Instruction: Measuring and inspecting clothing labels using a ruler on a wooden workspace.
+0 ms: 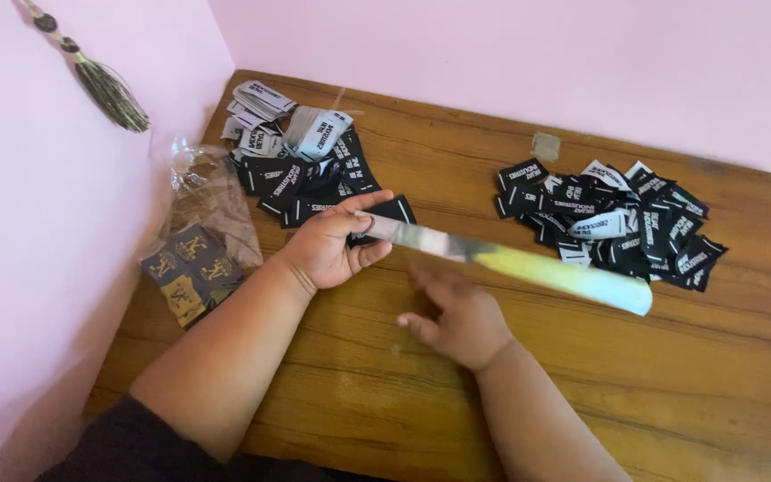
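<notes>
Pink walls, wooden surface. Left hand: fingers clamped on one end of a long, pale, blurred strip held above the wood. Right hand blurred just beneath it, fingers loosely spread, holding nothing. Beyond: black label pile left, another pile right, plastic bag by the wall.

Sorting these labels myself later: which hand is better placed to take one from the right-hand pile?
Probably the right hand: it looks free and lies nearer that pile of black labels. The left hand holds the long strip.
</notes>
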